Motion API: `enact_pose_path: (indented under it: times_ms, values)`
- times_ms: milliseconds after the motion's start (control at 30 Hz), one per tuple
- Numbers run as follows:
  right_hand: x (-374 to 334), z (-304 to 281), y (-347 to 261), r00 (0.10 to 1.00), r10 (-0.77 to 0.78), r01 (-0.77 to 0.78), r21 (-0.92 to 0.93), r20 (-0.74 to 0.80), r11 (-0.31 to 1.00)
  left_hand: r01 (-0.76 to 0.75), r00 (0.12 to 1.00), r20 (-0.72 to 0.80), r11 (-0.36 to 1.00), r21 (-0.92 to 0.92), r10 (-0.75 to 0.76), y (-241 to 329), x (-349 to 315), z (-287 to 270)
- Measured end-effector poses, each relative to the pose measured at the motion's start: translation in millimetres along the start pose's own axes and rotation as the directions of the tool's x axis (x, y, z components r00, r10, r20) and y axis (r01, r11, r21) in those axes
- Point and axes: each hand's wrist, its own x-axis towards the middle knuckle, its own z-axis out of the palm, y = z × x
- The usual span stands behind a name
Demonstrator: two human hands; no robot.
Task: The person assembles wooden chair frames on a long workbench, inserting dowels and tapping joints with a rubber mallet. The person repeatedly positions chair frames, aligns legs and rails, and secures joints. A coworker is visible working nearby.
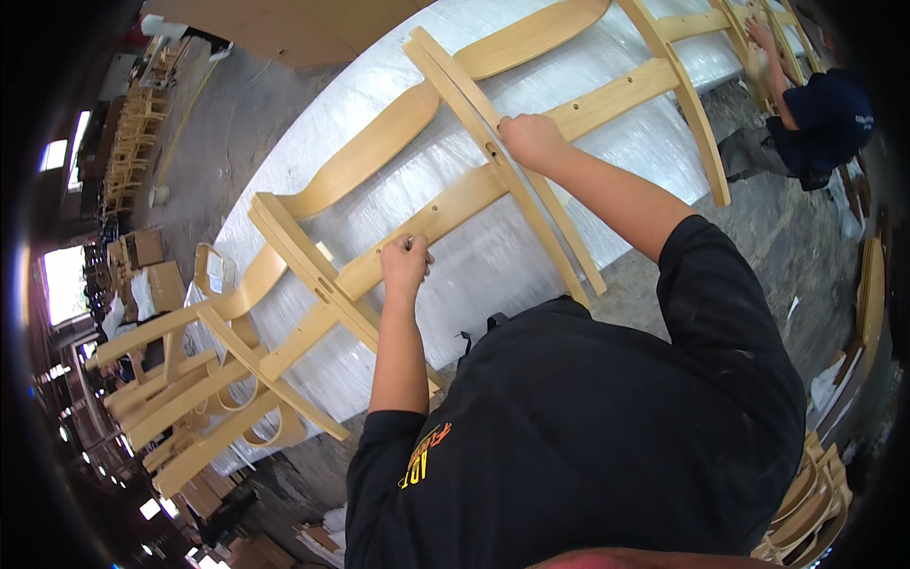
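My left hand (406, 264) is closed in front of a pale wooden rail (464, 205) that has dark round holes. A small dark bit shows between its fingers, too small to name. My right hand (533, 142) is curled closed at the edge of a long wooden leg post (519, 190), beside a slot in it. What its fingers hold, if anything, is hidden. Curved wooden back rails (365, 152) join the posts into chair-like frames. A second frame post (303, 256) stands left of my left hand.
The frames lie on a table covered in shiny plastic film (327, 114). At the far right a co-worker (820, 119) in dark clothes handles another frame. More wooden frames (218, 379) crowd the left end. Cardboard boxes (156, 284) and stacked chair parts (137, 142) stand beyond.
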Motion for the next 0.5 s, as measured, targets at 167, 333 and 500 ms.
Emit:
enact_pose_path:
  times_ms: [167, 333, 500]
  values:
    - [-14.0, -21.5, -22.8, 0.995, 0.093, -0.095, 0.072, 0.034, 0.993, -0.149, 0.989, 0.004, 0.987, 0.056, 0.149, -49.5, -36.0, 36.4]
    - [-92.5, -14.8, -47.4, 0.998, 0.021, -0.038, 0.278, 0.065, 0.960, -0.467, 0.882, 0.151, 0.867, 0.171, 0.445, -14.5, -58.6, 77.9]
    - [-169.5, -10.7, -28.7, 0.945, 0.139, -0.302, 0.633, 0.295, 0.713, -0.622, 0.760, 0.386, 0.758, 0.198, 0.523, 31.7, -59.5, 124.3]
